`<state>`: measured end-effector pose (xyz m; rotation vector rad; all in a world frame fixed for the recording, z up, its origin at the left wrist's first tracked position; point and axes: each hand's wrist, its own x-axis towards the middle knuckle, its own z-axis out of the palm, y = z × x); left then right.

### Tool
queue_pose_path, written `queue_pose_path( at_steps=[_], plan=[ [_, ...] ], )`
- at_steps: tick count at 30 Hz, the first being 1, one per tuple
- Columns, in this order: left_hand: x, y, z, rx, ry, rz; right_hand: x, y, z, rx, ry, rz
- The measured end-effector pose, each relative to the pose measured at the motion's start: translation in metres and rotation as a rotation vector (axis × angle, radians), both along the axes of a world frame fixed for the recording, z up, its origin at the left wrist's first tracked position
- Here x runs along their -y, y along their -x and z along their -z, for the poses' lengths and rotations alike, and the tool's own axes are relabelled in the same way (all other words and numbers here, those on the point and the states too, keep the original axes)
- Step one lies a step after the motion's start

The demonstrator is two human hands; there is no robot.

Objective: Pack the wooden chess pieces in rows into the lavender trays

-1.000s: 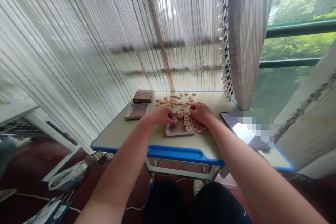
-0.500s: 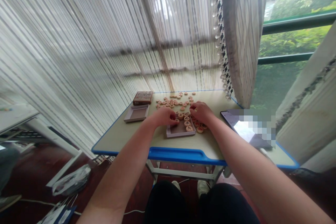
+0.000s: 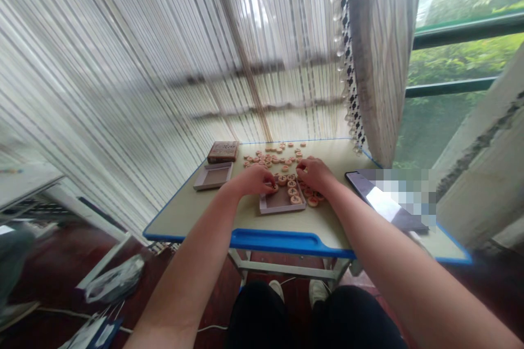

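Note:
A shallow box tray (image 3: 282, 209) sits near the middle of the table, with several round wooden Chinese chess pieces along its right side and back. Over its left part, my left hand (image 3: 256, 179) pinches a Chinese chess piece (image 3: 273, 188), holding it low inside the tray. Just past the tray's back right corner is my right hand (image 3: 315, 172), fingers curled together; whatever they hold is hidden. Loose pieces (image 3: 313, 202) lie between the tray and my right forearm. More pieces (image 3: 268, 159) are scattered behind the tray, towards the back of the table.
An empty box half (image 3: 213, 176) and a brown printed box (image 3: 223, 151) stand at the table's left. A phone or tablet (image 3: 380, 199) lies at the right, its screen partly pixelated. The blue-edged table (image 3: 180, 212) stands before a string curtain (image 3: 164, 54).
My left hand has barely shifted; the piece in its fingers sits slightly differently in the tray's left part. My right hand stays almost in place. The view has turned a little.

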<state>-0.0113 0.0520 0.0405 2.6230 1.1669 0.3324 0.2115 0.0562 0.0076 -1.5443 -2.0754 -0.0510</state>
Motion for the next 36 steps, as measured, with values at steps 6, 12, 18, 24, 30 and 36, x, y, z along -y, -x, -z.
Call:
queue_pose_path(
  at_steps=[6, 12, 18, 24, 30, 36],
  plan=[
    [0.004, -0.003, 0.001, -0.018, 0.098, 0.056, -0.001, 0.001, 0.001, 0.012, -0.022, -0.026],
    [0.006, -0.008, 0.001, 0.001, 0.057, 0.014, 0.001, 0.001, -0.001, 0.016, -0.019, -0.005],
    [0.007, -0.014, 0.004, 0.016, -0.004, 0.028, 0.005, 0.002, -0.004, 0.019, -0.015, -0.012],
    [0.002, -0.014, 0.011, 0.025, -0.028, 0.075, 0.004, 0.001, -0.003, 0.004, -0.016, -0.017],
    [0.002, -0.016, 0.012, 0.046, -0.029, 0.091, 0.000, 0.001, 0.000, 0.029, -0.032, -0.035],
    [0.004, -0.014, 0.006, 0.058, -0.023, 0.044, 0.003, 0.003, -0.003, 0.013, -0.005, -0.016]
  ],
)
